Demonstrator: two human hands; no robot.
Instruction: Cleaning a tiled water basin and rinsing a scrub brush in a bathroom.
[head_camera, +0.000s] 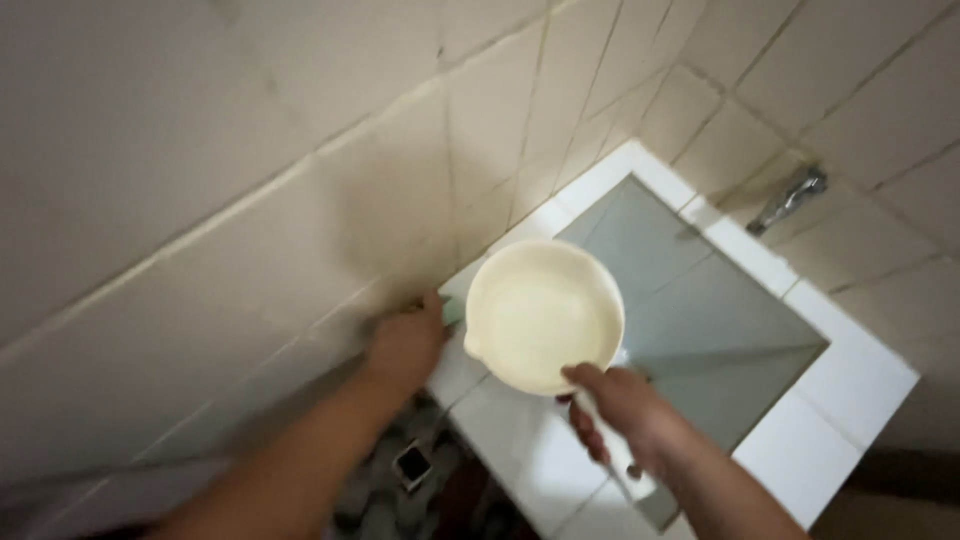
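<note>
One cream dipper (543, 315), one white-tiled water tank (860, 375), one metal tap (790, 197) and two hands are seen. The dipper's handle is clamped in the curled fingers (585, 425) of the right hand (620, 410), the bowl lying at eleven o'clock from them, above the tank's near corner. The left hand (405, 345) is pressed against the wall at nine o'clock from the bowl; whether its fingers are spread cannot be told. Beige tiled walls (200, 150) enclose the tank; a patterned floor (375, 500) shows at six o'clock.
</note>
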